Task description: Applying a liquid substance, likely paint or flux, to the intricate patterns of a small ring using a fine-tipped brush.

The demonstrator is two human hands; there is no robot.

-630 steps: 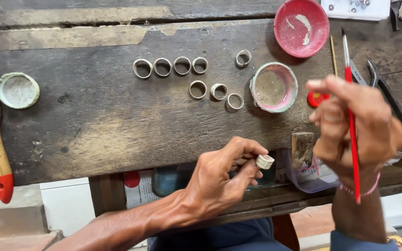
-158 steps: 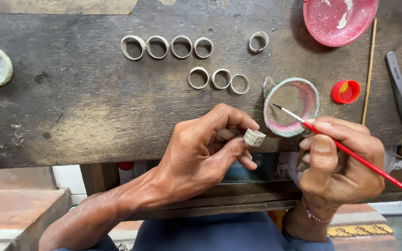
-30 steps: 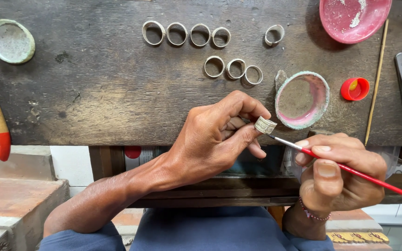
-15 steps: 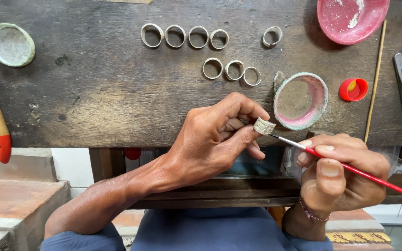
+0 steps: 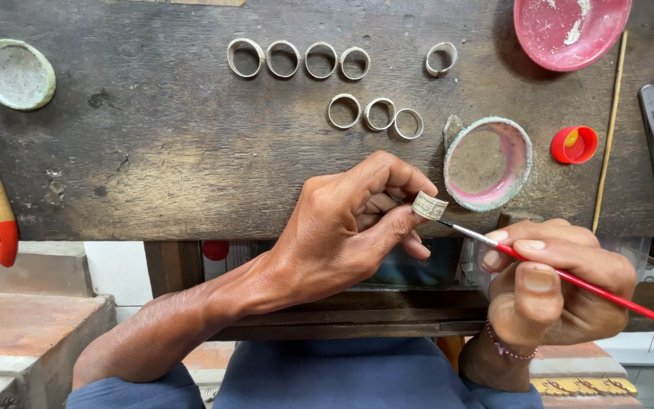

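The left hand [image 5: 346, 227] pinches a silver ring [image 5: 429, 206] between thumb and fingers, just off the front edge of the bench [image 5: 153, 144]. The right hand [image 5: 554, 284] is closed around a thin red brush [image 5: 569, 279], its tip touching the ring. Behind them on the bench stand a small round dish [image 5: 488, 163] and two rows of plain rings [image 5: 297, 59].

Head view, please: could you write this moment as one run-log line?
left hand: pinches silver ring | right hand: holds red brush, tip at ring | bench: eight loose rings, pink-rimmed dish
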